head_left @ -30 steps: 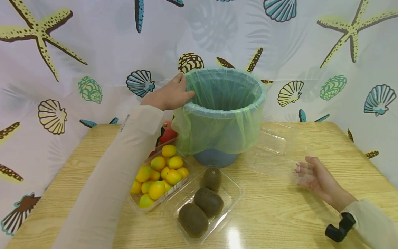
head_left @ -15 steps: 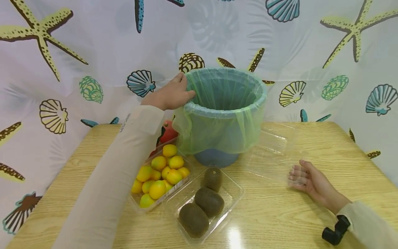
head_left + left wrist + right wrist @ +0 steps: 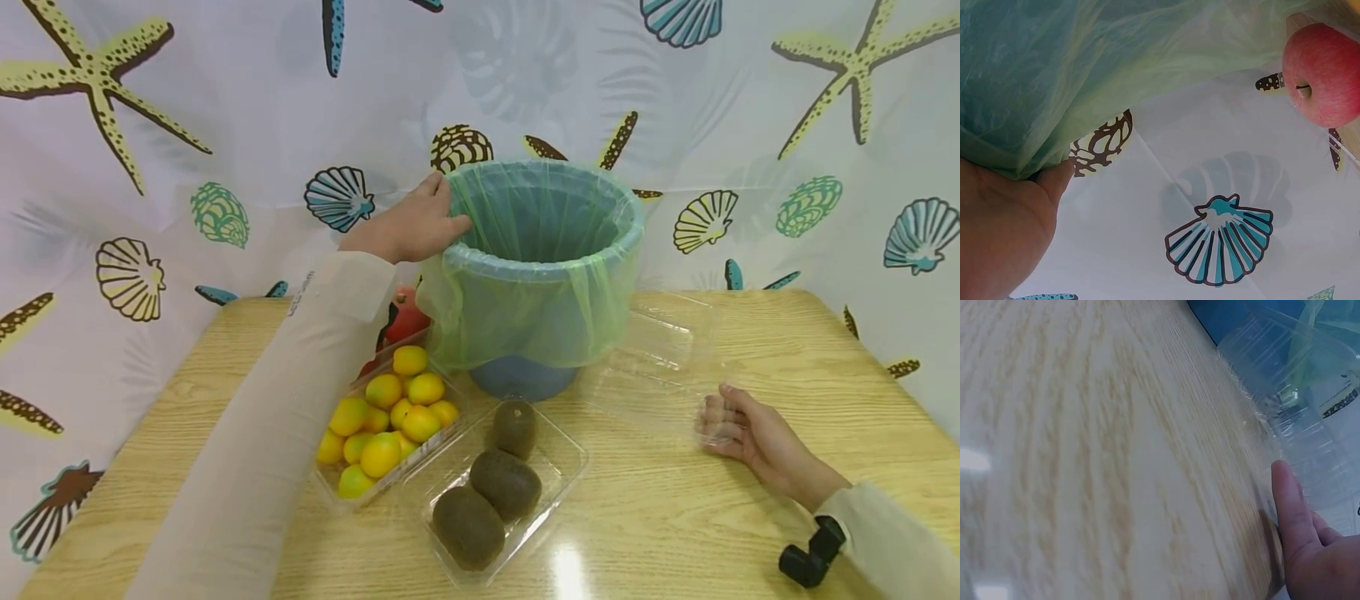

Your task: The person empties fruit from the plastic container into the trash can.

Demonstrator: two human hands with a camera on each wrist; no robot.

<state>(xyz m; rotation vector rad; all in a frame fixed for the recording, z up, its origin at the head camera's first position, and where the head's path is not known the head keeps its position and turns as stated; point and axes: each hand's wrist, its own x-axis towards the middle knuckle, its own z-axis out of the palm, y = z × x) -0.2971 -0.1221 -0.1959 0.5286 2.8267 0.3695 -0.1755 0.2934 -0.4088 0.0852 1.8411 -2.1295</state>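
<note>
A blue trash can (image 3: 522, 379) stands at the back middle of the table, a thin yellow-green bag (image 3: 525, 321) lining it and folded over its rim. On the left of that rim my left hand (image 3: 416, 223) grips the edge and the bag, thumb toward the near side; in the left wrist view the fingertips are hidden by the bag. My right hand (image 3: 765, 446) is low at the right, its fingers loosely bent against the near right end of a clear plastic container (image 3: 656, 396). The right wrist view has this container (image 3: 1285, 381) tilted beside the fingers.
Left of centre sits a clear box of small yellow fruits (image 3: 380, 455). Nearer the front, a clear tray holds three kiwis (image 3: 467, 527). Red apples (image 3: 407, 315) lie behind my left sleeve. A shell-patterned cloth (image 3: 262, 100) hangs behind the wooden table (image 3: 645, 517).
My right hand has shifted a little left and down against the clear container, which has edged left. My left hand keeps its place on the rim.
</note>
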